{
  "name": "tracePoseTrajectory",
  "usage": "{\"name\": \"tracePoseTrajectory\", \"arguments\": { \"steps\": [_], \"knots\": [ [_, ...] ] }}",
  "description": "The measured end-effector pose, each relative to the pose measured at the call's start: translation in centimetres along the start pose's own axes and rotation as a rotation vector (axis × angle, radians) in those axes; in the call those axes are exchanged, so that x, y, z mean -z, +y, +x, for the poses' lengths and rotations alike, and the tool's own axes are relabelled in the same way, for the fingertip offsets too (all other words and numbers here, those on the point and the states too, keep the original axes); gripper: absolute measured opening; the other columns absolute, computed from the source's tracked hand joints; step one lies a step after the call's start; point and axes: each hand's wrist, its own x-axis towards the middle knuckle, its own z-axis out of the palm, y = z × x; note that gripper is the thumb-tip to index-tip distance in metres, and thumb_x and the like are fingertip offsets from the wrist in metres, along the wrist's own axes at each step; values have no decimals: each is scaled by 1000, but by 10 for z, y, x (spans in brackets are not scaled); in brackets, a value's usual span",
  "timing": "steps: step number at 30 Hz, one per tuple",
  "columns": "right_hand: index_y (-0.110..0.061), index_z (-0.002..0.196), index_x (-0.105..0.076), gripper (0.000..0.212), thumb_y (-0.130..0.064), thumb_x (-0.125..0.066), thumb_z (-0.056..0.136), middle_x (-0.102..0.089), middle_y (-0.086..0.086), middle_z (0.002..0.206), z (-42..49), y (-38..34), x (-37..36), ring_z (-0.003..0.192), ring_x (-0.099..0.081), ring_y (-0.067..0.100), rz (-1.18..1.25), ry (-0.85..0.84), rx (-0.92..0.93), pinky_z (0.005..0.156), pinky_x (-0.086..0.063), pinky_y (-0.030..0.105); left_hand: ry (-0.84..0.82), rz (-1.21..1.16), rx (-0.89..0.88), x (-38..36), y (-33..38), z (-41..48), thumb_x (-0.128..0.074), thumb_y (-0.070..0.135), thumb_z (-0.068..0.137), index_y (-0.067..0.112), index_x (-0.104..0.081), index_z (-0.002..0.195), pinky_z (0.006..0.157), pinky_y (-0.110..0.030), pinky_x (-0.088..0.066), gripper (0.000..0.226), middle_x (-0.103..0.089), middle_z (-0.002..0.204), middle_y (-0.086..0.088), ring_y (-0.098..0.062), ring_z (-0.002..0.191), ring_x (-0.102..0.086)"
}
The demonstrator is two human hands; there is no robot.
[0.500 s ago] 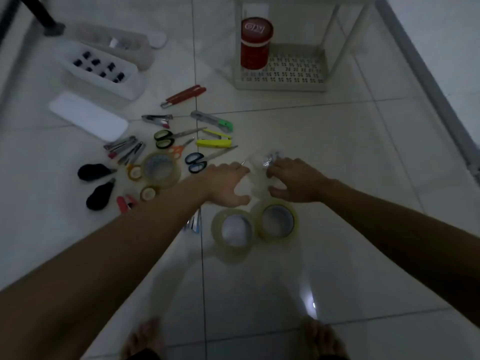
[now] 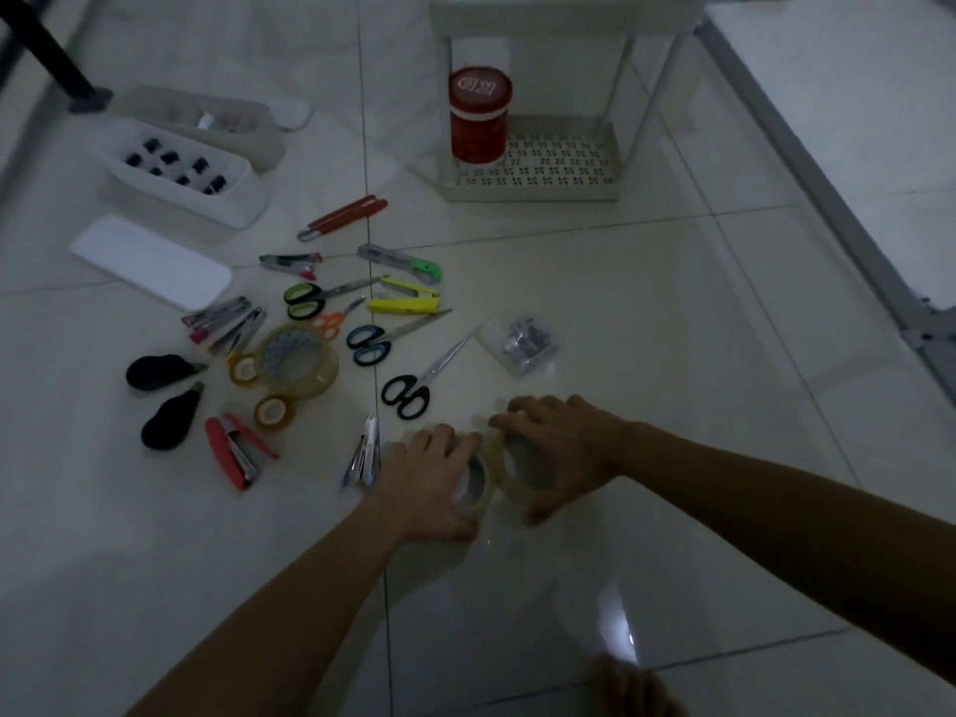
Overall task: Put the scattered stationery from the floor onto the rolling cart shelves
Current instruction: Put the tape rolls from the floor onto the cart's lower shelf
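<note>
**Tidying up, two at a time**

Both hands are down at the floor [image 2: 672, 354], close in. Left hand [image 2: 432, 478] has its fingers curled over the left tape roll [image 2: 478, 496]. Right hand [image 2: 561, 447] grips the right tape roll [image 2: 509, 491], fingers over the top edge and thumb underneath. The two clear rolls touch each other and look tipped up a bit rather than flat. It's dim and blurry though, so I can't tell if they're actually off the tiles.

A bunch of pens [image 2: 364, 455] lies just beside the left hand. Black scissors [image 2: 408, 390] sit just beyond the hands, with a little clear bag of clips [image 2: 522, 344] further out. More stuff is off to the left: blue scissors [image 2: 372, 341], a big tape roll [image 2: 297, 362] and a red stapler [image 2: 235, 450]. The cart [image 2: 533, 191] stands well apart at the far end, with a red can [image 2: 478, 121] on its bottom shelf.
</note>
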Motion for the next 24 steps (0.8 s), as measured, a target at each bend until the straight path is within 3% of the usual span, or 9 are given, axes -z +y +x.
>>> {"name": "tracePoseTrajectory", "arguments": {
  "steps": [4, 11, 18, 24],
  "knots": [
    [-27, 152, -9, 114, -55, -79, 66, -28, 8, 145, 2, 6, 5, 125, -41, 34, 130, -49, 3, 101, -43, 41, 52, -53, -37, 9, -15, 12, -61, 74, 58, 30, -16, 148, 96, -40, -43, 110, -34, 135, -3, -27, 121, -40],
    [-29, 150, -18, 118, -58, -83, 55, -35, 5, 135, 5, 88, 89, 116, -47, 31, 229, 255, -162, 95, -47, 41, 324, -74, 21, 113, -49, 74, -55, 77, 49, 28, -30, 146, 95, -41, -44, 112, -42, 130, -8, -30, 118, -43],
    [-30, 151, -17, 122, -64, -81, 52, -33, 10, 138, -5, 128, 159, 121, -39, 38, 222, 379, -296, 100, -42, 49, 367, -79, 90, 213, -17, 92, -63, 73, 55, 28, -22, 150, 94, -42, -42, 113, -37, 131, -10, -31, 115, -39],
    [-29, 151, -20, 121, -58, -84, 52, -24, 13, 141, -35, 133, 190, 124, -37, 40, 262, 451, -297, 101, -42, 49, 356, -199, 141, 266, 21, 86, -76, 62, 63, 30, -19, 152, 94, -41, -43, 110, -26, 136, -9, -31, 124, -37]
  ]
}}
